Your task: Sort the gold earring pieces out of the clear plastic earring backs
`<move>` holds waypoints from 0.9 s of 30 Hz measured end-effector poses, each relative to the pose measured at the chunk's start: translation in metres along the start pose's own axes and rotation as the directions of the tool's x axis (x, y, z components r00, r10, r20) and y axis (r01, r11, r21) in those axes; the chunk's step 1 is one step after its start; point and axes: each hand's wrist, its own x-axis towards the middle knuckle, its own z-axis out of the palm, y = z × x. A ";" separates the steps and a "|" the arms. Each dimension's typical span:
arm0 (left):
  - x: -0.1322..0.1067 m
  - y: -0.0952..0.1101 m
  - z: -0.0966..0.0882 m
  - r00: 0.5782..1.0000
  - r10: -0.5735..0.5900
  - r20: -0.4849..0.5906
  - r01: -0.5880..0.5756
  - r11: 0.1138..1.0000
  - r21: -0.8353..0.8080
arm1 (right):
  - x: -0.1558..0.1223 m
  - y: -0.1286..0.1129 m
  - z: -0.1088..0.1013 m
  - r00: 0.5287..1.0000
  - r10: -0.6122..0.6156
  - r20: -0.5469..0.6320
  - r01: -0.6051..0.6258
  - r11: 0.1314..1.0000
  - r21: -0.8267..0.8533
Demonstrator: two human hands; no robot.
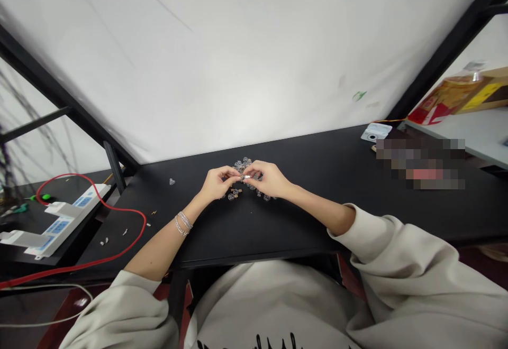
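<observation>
My left hand [217, 182] and my right hand [268, 178] meet over the middle of a black table [317, 195]. Both pinch a tiny silvery piece [246, 176] between their fingertips. Under and around the fingers lies a small pile of clear beads and little metal parts [244, 165]. Thin silver bracelets [183, 222] circle my left wrist. Cream sleeves are pushed up both forearms.
A single clear bead [172, 181] lies left of the pile. A red cable [119, 209] loops across the table's left end beside white power strips [59, 224]. A small white camera [376, 132] sits far right. A white wall panel stands behind the table.
</observation>
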 end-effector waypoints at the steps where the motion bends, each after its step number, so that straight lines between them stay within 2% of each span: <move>1: 0.000 0.001 0.000 1.000 -0.002 -0.003 0.002 1.000 0.000 | 0.000 0.000 0.000 1.000 0.005 -0.003 -0.005 1.000 0.020; 8: -0.003 0.001 0.002 0.999 -0.011 -0.044 0.011 1.000 0.006 | -0.001 0.000 0.000 1.000 -0.022 -0.022 0.024 0.997 0.079; 16: -0.004 0.002 0.001 1.000 -0.007 -0.018 0.008 0.999 0.047 | -0.001 0.003 -0.001 0.996 -0.082 -0.019 0.084 0.994 0.073; 23: -0.003 -0.001 -0.001 1.000 0.009 0.010 -0.009 1.000 -0.012 | -0.001 0.004 0.001 1.000 -0.006 -0.023 0.010 0.988 0.156; 27: -0.003 0.000 0.000 0.999 0.018 0.026 -0.016 0.998 -0.062 | 0.001 0.007 0.002 0.999 0.041 0.012 -0.043 0.977 0.211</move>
